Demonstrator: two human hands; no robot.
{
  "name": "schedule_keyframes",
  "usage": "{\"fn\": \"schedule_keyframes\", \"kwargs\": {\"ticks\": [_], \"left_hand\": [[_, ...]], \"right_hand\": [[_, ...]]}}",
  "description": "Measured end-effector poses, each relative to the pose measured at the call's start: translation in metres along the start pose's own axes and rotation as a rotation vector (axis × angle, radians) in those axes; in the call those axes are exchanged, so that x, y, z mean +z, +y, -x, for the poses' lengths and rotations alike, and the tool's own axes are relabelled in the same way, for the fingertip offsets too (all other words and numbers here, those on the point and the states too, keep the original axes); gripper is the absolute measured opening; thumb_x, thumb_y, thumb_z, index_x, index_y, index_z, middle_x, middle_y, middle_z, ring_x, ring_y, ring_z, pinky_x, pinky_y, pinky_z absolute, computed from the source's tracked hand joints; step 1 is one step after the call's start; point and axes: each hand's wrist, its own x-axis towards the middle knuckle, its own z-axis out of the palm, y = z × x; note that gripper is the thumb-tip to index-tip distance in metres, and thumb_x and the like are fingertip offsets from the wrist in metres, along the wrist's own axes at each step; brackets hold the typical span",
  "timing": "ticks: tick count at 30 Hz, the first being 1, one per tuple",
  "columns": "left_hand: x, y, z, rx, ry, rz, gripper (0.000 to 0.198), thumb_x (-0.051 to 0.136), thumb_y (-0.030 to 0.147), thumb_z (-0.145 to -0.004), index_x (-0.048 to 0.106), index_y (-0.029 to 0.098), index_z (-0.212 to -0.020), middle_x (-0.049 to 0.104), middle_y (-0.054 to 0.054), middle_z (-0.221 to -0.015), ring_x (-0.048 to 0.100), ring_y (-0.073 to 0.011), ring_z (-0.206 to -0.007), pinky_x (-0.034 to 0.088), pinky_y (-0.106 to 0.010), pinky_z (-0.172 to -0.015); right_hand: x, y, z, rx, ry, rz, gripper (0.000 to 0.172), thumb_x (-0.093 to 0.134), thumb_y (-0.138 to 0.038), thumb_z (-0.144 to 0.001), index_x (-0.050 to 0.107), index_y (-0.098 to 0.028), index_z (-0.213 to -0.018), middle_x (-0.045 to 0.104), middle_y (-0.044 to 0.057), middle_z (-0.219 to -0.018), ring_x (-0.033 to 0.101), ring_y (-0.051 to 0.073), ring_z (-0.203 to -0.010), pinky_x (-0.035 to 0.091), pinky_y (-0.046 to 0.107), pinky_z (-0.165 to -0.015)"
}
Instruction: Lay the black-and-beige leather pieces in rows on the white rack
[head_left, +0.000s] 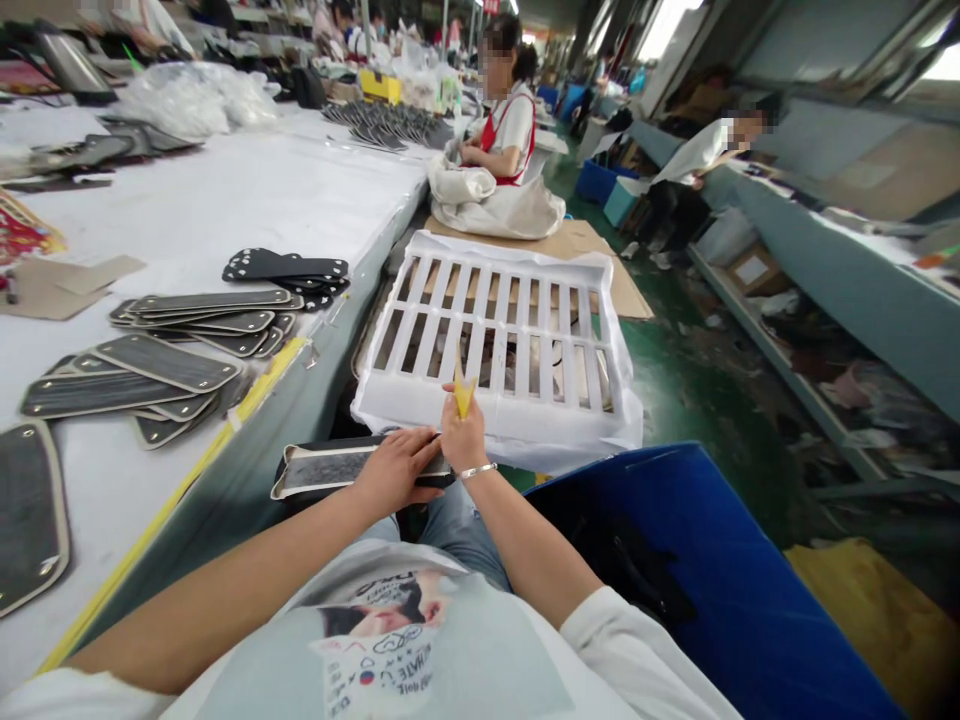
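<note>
A long dark grey panel [324,468] with cream edging lies over a black piece, close to my lap. My left hand [401,465] grips its right end from above, fingers across the top and thumb at the near edge. Just to the right, my right hand [463,437] is closed around a yellow pointed tool [464,393] that sticks up from the fist. Its exact kind is unclear. Beyond both hands stands a white slatted rack [495,325]; the right fist is at its near edge.
Stacks of dark cream-edged panels [165,362] and black studded straps [289,272] lie on the white table [247,190] to my left. A blue bin [697,530] stands close on my right. One person [510,135] sits beyond the rack, another bends at the right bench.
</note>
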Motion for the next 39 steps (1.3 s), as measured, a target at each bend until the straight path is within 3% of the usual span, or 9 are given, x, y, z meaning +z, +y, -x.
{"fn": "schedule_keyframes", "kwargs": {"ticks": [2, 6, 11, 15, 20, 22, 26, 31, 39], "left_hand": [[-0.003, 0.002, -0.001, -0.001, 0.001, -0.001, 0.064, 0.065, 0.050, -0.069, 0.051, 0.016, -0.122, 0.052, -0.014, -0.125, 0.048, -0.0285, -0.112, 0.037, -0.042, -0.096], [-0.005, 0.003, 0.001, -0.022, 0.012, -0.033, 0.070, 0.067, 0.050, -0.067, 0.049, 0.013, -0.124, 0.051, -0.016, -0.127, 0.048, -0.0294, -0.113, 0.037, -0.043, -0.097], [-0.004, 0.001, 0.002, -0.043, 0.030, -0.019, 0.069, 0.067, 0.048, -0.067, 0.048, 0.016, -0.125, 0.050, -0.015, -0.130, 0.047, -0.0285, -0.116, 0.036, -0.044, -0.099], [-0.003, 0.001, 0.001, -0.054, 0.003, -0.018, 0.069, 0.067, 0.048, -0.067, 0.048, 0.014, -0.124, 0.049, -0.015, -0.130, 0.047, -0.0282, -0.117, 0.034, -0.043, -0.100], [-0.003, 0.003, 0.000, -0.054, -0.006, -0.035, 0.070, 0.066, 0.047, -0.068, 0.045, 0.014, -0.126, 0.050, -0.014, -0.129, 0.045, -0.0272, -0.117, 0.032, -0.041, -0.101], [-0.003, 0.004, 0.000, -0.066, -0.007, -0.045, 0.070, 0.067, 0.046, -0.067, 0.045, 0.013, -0.126, 0.050, -0.015, -0.128, 0.046, -0.0272, -0.116, 0.033, -0.040, -0.100], [-0.001, 0.006, 0.001, -0.113, 0.017, -0.050, 0.074, 0.068, 0.044, -0.067, 0.041, 0.011, -0.127, 0.050, -0.016, -0.126, 0.047, -0.0268, -0.113, 0.033, -0.039, -0.098], [0.001, 0.007, 0.001, -0.134, 0.024, -0.052, 0.073, 0.068, 0.042, -0.065, 0.040, 0.013, -0.126, 0.051, -0.013, -0.123, 0.048, -0.0261, -0.110, 0.034, -0.037, -0.095], [-0.002, 0.006, 0.001, -0.109, 0.007, -0.032, 0.071, 0.068, 0.041, -0.065, 0.040, 0.014, -0.125, 0.050, -0.014, -0.123, 0.047, -0.0270, -0.110, 0.034, -0.039, -0.094]], "right_hand": [[0.002, -0.001, -0.002, 0.019, -0.053, 0.009, 0.016, 0.054, -0.031, -0.074, 0.057, -0.022, -0.087, 0.039, -0.007, -0.053, 0.031, 0.007, -0.044, 0.025, 0.021, -0.042], [-0.001, -0.007, -0.012, 0.202, -0.069, -0.257, 0.024, 0.053, -0.039, -0.073, 0.050, -0.020, -0.088, 0.024, -0.012, -0.046, 0.021, 0.005, -0.035, 0.018, 0.020, -0.035], [-0.005, -0.013, -0.022, 0.146, -0.010, -0.457, 0.032, 0.062, -0.040, -0.068, 0.050, -0.019, -0.090, 0.025, -0.013, -0.047, 0.020, 0.002, -0.034, 0.016, 0.016, -0.034], [-0.002, -0.010, -0.018, 0.132, -0.051, -0.421, 0.031, 0.061, -0.041, -0.070, 0.050, -0.020, -0.090, 0.026, -0.013, -0.047, 0.020, 0.003, -0.034, 0.017, 0.017, -0.034], [0.005, -0.005, -0.007, -0.047, -0.048, -0.185, 0.028, 0.056, -0.043, -0.076, 0.052, -0.021, -0.093, 0.031, -0.011, -0.050, 0.028, 0.004, -0.038, 0.026, 0.018, -0.039], [0.005, -0.008, -0.004, -0.032, -0.008, -0.167, 0.027, 0.055, -0.044, -0.077, 0.052, -0.021, -0.092, 0.031, -0.011, -0.049, 0.029, 0.004, -0.038, 0.026, 0.018, -0.039], [-0.008, -0.021, 0.011, 0.013, 0.114, -0.346, 0.025, 0.057, -0.039, -0.076, 0.049, -0.021, -0.091, 0.029, -0.012, -0.048, 0.024, 0.004, -0.035, 0.020, 0.018, -0.035], [-0.022, -0.024, 0.044, 0.009, 0.149, -0.389, 0.024, 0.058, -0.036, -0.077, 0.050, -0.022, -0.094, 0.027, -0.012, -0.051, 0.025, 0.003, -0.037, 0.022, 0.017, -0.036], [-0.006, -0.005, 0.038, 0.053, 0.257, -0.290, 0.029, 0.057, -0.041, -0.075, 0.048, -0.020, -0.094, 0.030, -0.012, -0.048, 0.027, 0.004, -0.036, 0.024, 0.018, -0.035]]}}
